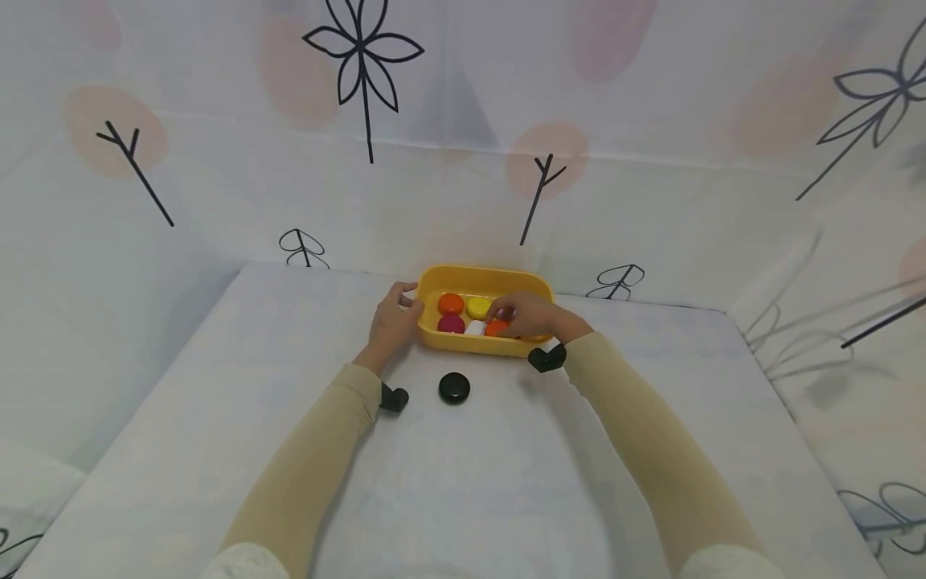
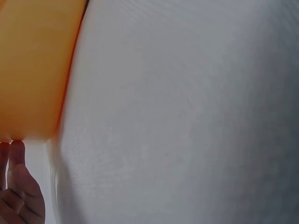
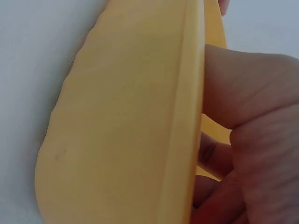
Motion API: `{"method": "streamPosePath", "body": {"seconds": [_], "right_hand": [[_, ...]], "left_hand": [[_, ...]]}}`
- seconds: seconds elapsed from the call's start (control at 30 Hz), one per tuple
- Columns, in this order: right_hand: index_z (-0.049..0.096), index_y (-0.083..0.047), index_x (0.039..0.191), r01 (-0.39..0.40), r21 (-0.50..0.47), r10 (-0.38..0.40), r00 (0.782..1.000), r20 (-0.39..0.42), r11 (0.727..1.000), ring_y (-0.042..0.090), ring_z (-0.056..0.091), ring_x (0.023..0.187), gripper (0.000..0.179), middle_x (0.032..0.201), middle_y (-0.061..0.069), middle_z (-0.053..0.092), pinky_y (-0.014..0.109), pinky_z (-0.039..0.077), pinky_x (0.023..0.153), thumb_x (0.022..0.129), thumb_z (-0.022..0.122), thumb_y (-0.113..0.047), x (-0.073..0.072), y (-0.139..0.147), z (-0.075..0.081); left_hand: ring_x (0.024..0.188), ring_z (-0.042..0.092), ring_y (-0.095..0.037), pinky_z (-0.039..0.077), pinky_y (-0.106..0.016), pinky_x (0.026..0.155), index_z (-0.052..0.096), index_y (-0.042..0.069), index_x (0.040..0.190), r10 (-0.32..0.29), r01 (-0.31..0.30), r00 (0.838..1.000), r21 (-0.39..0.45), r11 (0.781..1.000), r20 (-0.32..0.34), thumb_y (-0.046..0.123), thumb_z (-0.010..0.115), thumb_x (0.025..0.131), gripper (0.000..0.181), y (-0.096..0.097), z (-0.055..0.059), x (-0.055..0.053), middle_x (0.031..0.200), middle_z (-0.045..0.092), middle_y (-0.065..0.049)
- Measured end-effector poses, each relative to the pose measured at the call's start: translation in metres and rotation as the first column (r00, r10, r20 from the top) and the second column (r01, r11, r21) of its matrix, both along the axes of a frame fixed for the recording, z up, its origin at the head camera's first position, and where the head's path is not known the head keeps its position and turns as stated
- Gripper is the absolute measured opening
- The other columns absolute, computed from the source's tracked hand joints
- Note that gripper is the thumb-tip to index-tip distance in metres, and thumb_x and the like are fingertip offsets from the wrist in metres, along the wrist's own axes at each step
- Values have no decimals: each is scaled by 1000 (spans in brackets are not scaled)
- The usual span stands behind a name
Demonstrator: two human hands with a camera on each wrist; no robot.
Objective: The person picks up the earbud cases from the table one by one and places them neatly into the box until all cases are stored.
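Observation:
A yellow plastic tray (image 1: 473, 346) stands at the back of the table. My left hand (image 1: 394, 323) is at its left end; in the left wrist view, fingertips (image 2: 17, 145) touch the tray's end wall. Over the near right wall, my right hand (image 1: 531, 314) reaches into the tray, its fingers and thumb bent about an orange disc (image 1: 496, 328), which they partly cover. Beside that lie a white piece (image 1: 475, 327), a magenta disc (image 1: 451, 323), a yellow disc (image 1: 478, 307) and another orange disc (image 1: 451, 303). The tray's right part is hidden under the right hand.
A glossy black disc (image 1: 454, 388) lies on the white-covered table (image 1: 463, 482) in front of the tray, between the forearms. Close behind the tray rises a white cloth backdrop (image 1: 448, 209) with drawn flowers and twigs. Dark bands sit at both wrists.

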State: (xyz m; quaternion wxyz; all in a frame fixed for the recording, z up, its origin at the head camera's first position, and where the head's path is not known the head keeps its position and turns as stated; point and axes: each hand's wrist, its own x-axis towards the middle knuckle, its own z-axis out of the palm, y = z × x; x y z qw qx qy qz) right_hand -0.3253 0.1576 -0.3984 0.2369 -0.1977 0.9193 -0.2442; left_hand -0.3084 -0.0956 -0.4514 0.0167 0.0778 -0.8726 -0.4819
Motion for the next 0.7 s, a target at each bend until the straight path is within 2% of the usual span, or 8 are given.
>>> {"method": "streamPosePath", "body": {"seconds": [0.13, 0.43, 0.7], "right_hand": [[62, -34, 92, 14, -16, -14, 1000, -2, 1000, 20, 47, 95, 22, 101, -3, 55, 29, 47, 77, 72, 69, -26, 0, 2, 0], [62, -30, 95, 93, -41, -93, 996, -13, 995, 22, 51, 88, 27, 96, 0, 55, 26, 49, 71, 70, 71, -23, 3, 5, 5], [61, -28, 96, 96, -52, -100, 991, -84, 994, 21, 51, 85, 28, 95, -1, 54, 27, 49, 70, 70, 71, -26, 8, 4, 10]], "left_hand": [[80, 50, -17, 49, -26, 67, 41, 35, 121, -1, 1, 1000, -3, 1000, 3, 38, 47, 82, 40, 0, 0, 0, 100, 51, 3], [81, 50, -18, 48, -27, 67, 42, 34, 121, 1, -1, 1000, -5, 1000, 1, 38, 46, 81, 40, 0, 5, 4, 100, 51, 3], [80, 50, -18, 47, -27, 66, 42, 34, 121, -6, 6, 1000, -7, 1000, -5, 38, 46, 82, 40, 0, 4, 4, 101, 51, 2]]}}
